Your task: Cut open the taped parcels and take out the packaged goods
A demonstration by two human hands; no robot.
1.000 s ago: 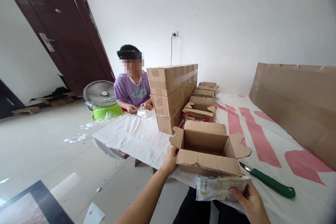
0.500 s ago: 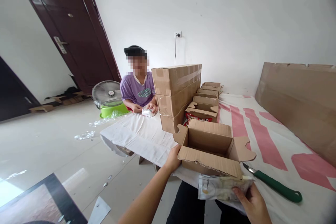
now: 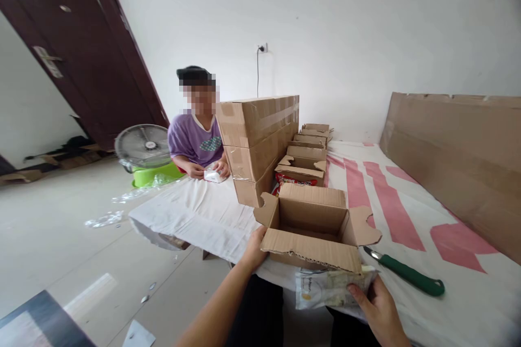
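An open cardboard box (image 3: 313,217) stands near the table's front edge with its flaps spread outward. My left hand (image 3: 254,252) grips the box at its left front corner, and some of its fingers are hidden behind the cardboard. In my right hand (image 3: 372,298) is a pale, printed plastic packet (image 3: 321,288), pinched at its right end with the thumb on top. The packet hangs just in front of the box, below its front flap. To the right of the box lies a knife with a green handle (image 3: 415,275), its blade toward the box.
Behind are more open boxes (image 3: 305,165), a red packet (image 3: 295,180) and taped, stacked cartons (image 3: 264,141). Across the table a person (image 3: 195,138) in a purple shirt handles a small white object (image 3: 214,175). A large cardboard sheet (image 3: 451,152) stands at right; a fan (image 3: 144,145) is left.
My view has turned slightly right, so the scene sits farther left. Both hands keep their holds on the box and the packet.
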